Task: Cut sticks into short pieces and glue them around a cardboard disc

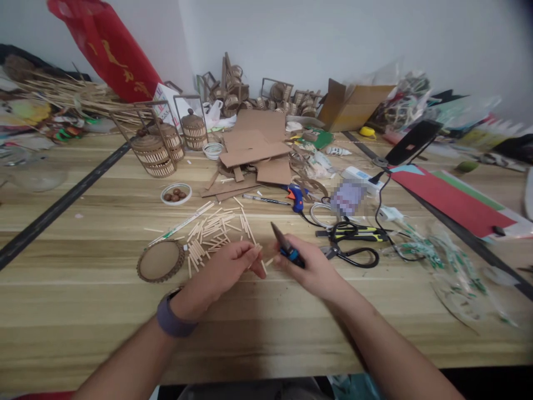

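Note:
My left hand (237, 264), with a purple band at the wrist, is closed with a thin wooden stick (259, 251) between thumb and fingers. Just to its right, my right hand (310, 266) grips a dark pointed tool (281, 236) with a blue and black handle; its tip points up and left. I cannot make out the tool's exact kind. A short pale stick end (269, 261) shows between the two hands. Behind my left hand, many short wooden sticks (214, 225) lie scattered. A round brown disc with a ridged rim (160, 261) rests left of them.
Black-handled scissors (360, 256) and a yellow-black cutter (366, 234) lie right of my hands. Farther back are a blue glue gun (297, 200), a pen (266, 199), cardboard pieces (254, 141) and a dish rim (190, 194) around brown beads. Small slatted baskets (153, 155) stand back left.

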Demonstrator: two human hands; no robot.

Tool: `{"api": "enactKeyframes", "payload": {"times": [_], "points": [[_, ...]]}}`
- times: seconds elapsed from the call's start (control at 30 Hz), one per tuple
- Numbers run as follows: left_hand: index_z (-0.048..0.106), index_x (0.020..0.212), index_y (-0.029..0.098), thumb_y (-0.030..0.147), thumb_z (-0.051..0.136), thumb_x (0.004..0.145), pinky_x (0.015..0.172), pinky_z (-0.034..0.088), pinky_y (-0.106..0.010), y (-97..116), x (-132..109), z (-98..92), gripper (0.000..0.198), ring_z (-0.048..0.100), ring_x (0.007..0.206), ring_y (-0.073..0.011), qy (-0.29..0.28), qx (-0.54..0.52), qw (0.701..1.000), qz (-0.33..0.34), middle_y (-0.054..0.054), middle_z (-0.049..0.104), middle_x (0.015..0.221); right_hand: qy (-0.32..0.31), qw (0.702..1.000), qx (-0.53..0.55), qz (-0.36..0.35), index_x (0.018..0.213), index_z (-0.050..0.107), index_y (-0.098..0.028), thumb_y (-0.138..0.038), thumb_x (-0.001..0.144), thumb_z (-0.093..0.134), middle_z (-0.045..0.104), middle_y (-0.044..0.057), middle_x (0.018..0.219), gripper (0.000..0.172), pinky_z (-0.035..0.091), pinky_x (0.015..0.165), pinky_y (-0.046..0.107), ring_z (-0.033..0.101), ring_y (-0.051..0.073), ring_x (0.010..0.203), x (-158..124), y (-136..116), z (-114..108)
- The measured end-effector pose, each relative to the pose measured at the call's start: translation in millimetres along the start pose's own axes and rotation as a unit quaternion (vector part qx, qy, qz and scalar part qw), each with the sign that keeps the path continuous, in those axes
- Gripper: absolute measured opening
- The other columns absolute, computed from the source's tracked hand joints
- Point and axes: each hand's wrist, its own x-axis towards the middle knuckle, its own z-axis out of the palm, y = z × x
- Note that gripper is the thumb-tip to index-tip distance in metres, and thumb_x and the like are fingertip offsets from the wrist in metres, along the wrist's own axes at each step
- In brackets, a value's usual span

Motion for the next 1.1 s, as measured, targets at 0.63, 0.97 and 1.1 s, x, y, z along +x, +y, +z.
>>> {"api": "enactKeyframes", "payload": {"times": [0.63, 0.97, 1.1], "points": [[0.066, 0.076, 0.017, 0.038, 0.045, 0.089, 0.069, 0.044, -0.028, -6.9, 0.1, 6.8, 0.033, 0.063, 0.072, -0.0188, -0.069, 0.043, 0.997, 0.01, -0.004, 0.074, 0.074, -0.06, 0.998, -0.022, -0.026, 0.126, 0.052, -0.018, -0.019, 0.088, 0.055, 0.068, 0.011, 0.118, 0.038, 0.051, 0.09, 0.032, 0.065, 0.021, 0.107, -3.7, -3.1, 14.2], [0.064, 0.075, 0.018, 0.042, 0.046, 0.09, 0.07, 0.042, -0.028, -12.2, -1.5, 6.5, 0.034, 0.062, 0.072, -0.0193, -0.082, -0.004, 0.996, 0.014, -0.004, 0.072, 0.071, -0.072, 0.996, -0.02, -0.04, 0.129, 0.051, -0.021, -0.017, 0.088, 0.054, 0.067, 0.01, 0.122, 0.041, 0.05, 0.093, 0.035, 0.064, 0.022, 0.111, -6.3, -1.3, 15.5], [0.065, 0.071, 0.019, 0.042, 0.047, 0.089, 0.068, 0.041, -0.028, -10.0, -2.7, 7.5, 0.035, 0.061, 0.07, -0.0189, -0.074, -0.023, 0.997, 0.008, -0.003, 0.071, 0.067, -0.076, 0.996, -0.012, -0.04, 0.131, 0.05, -0.023, -0.014, 0.087, 0.054, 0.066, 0.009, 0.123, 0.045, 0.05, 0.092, 0.035, 0.063, 0.022, 0.111, -7.0, -1.3, 15.5]]}}
